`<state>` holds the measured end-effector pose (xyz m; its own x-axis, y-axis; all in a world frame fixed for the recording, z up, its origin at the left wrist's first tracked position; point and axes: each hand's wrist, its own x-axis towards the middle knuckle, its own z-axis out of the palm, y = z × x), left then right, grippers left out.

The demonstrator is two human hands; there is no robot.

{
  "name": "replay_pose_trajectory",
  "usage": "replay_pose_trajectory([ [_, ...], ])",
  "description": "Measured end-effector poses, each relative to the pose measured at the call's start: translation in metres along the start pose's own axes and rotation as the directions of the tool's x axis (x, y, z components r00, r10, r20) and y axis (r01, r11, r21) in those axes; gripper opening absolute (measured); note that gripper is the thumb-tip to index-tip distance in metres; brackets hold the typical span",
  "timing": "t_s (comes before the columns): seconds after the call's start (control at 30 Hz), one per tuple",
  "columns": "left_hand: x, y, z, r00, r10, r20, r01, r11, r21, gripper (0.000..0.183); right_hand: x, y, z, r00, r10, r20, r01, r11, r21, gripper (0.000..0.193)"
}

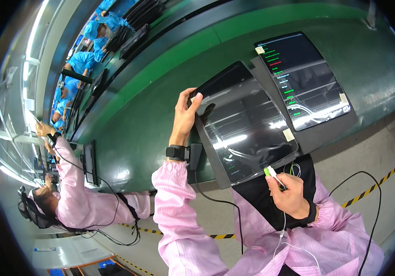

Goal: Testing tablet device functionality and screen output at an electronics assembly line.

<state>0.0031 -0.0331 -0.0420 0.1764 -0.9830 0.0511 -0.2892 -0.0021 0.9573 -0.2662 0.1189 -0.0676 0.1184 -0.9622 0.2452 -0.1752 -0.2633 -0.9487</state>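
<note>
A black tablet (252, 115) with small yellow tape pieces on its glass lies tilted on a dark mat in front of me. My left hand (185, 116) grips its upper left edge, the thumb on the glass and the other fingers partly hidden at the side. Close to the tablet's lower edge, my right hand (291, 195) pinches a white cable plug (272, 171) with a green part at its end. Whether the plug touches the tablet's edge, I cannot tell. A thin white cable (284, 223) hangs below this hand.
To the right lies a second tablet (305, 83), its screen lit with lines of green and some red text. Both rest on a green bench (147, 106). At left, a person in pink (94, 207) raises their hands; people in blue (82, 62) work beyond. Black cables hang near my arms.
</note>
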Motion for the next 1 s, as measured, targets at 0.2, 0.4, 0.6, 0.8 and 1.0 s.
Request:
replay_pose_trajectory([
  [0.2, -0.01, 0.003, -0.009, 0.982, 0.016, 0.188, -0.023, 0.999, 0.037, 0.077, 0.005, -0.002, -0.006, 0.987, 0.027, 0.161, -0.028, 1.0, 0.006, 0.015],
  [0.4, -0.018, 0.004, -0.013, 0.962, 0.019, 0.271, -0.021, 1.0, 0.005, 0.111, 0.005, 0.002, -0.011, 0.966, -0.123, 0.227, 0.13, 0.991, -0.017, 0.013],
  [0.6, -0.023, -0.004, -0.014, 0.958, 0.021, 0.285, -0.074, 0.981, 0.178, 0.126, 0.002, 0.012, -0.033, 0.992, -0.126, 0.011, 0.126, 0.988, -0.084, 0.009],
  [0.8, -0.022, 0.007, -0.016, 0.973, -0.027, 0.23, 0.068, 0.982, -0.174, 0.089, 0.01, 0.02, -0.091, 0.917, 0.003, -0.4, -0.057, 0.991, -0.125, 0.02],
  [1.0, 0.008, 0.085, -0.015, 0.986, -0.088, 0.14, 0.01, 0.876, 0.482, 0.078, 0.059, 0.035, -0.154, 0.778, -0.135, -0.613, -0.08, 0.947, -0.31, 0.026],
])
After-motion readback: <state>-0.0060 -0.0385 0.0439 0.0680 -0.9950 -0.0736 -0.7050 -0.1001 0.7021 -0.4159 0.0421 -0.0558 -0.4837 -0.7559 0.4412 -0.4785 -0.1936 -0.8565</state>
